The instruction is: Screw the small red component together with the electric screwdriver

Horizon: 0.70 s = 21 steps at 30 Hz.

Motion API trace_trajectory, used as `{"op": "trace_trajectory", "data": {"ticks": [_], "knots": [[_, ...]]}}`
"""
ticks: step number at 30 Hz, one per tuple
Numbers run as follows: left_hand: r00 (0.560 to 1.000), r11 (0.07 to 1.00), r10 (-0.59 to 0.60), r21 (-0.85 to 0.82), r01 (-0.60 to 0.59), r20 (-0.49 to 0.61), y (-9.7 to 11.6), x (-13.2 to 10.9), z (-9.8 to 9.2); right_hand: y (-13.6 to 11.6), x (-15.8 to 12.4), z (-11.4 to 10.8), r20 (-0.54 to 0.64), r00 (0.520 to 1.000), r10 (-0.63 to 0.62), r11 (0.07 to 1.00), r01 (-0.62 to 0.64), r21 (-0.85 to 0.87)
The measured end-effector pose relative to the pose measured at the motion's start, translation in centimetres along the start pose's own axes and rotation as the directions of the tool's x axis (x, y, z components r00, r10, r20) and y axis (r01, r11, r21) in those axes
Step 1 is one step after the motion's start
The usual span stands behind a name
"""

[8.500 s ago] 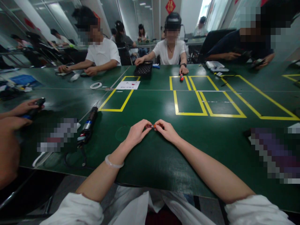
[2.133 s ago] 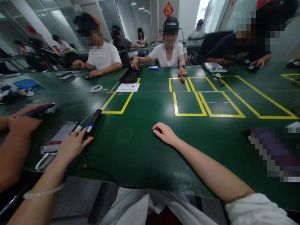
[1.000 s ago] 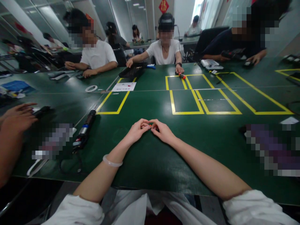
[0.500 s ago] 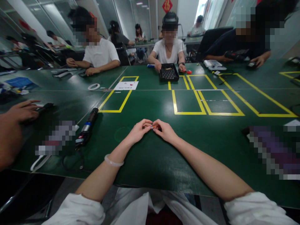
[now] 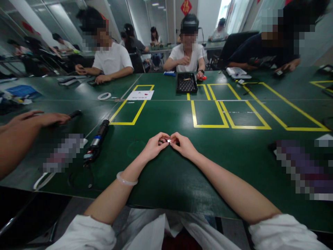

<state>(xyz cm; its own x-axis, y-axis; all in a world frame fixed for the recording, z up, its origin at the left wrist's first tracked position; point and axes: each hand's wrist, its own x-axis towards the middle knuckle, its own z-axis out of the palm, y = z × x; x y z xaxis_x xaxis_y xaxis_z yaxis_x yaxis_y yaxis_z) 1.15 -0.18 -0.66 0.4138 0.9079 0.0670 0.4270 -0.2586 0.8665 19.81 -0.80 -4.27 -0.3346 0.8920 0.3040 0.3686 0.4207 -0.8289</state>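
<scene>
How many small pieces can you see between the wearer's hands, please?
1: a small bright piece, held between the left hand and the right hand; others may be hidden.

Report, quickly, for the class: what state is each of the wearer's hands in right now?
Left hand: closed, fingertips pinching a small bright piece, too small to identify.
Right hand: closed, fingertips at the same piece.
</scene>
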Motion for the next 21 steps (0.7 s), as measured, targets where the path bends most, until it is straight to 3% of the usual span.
{"op": "trace_trajectory", "data": {"ticks": [8,13,17,21], "knots": [[1.0,1.0,-0.008,-0.025,0.008,-0.025,-0.32,0.1,-0.07,0.19,-0.03,-0.01,-0.01,0.999,-0.034,0.999,0.034,-0.017],[0.999,0.997,-0.008,-0.077,0.011,0.031,-0.22,-0.05,-0.02,0.18,0.03,-0.02,-0.019,0.998,-0.058,0.997,0.057,-0.049],[0.999,1.0,0.0,-0.001,0.0,0.032,0.11,-0.38,-0.07,0.2,0.09,-0.04,-0.022,1.0,-0.014,1.0,0.015,0.026],[0.997,0.99,0.079,0.115,-0.081,0.025,0.34,-0.65,0.03,0.06,0.15,-0.13,-0.018,0.999,0.048,0.991,-0.045,0.127]]}}
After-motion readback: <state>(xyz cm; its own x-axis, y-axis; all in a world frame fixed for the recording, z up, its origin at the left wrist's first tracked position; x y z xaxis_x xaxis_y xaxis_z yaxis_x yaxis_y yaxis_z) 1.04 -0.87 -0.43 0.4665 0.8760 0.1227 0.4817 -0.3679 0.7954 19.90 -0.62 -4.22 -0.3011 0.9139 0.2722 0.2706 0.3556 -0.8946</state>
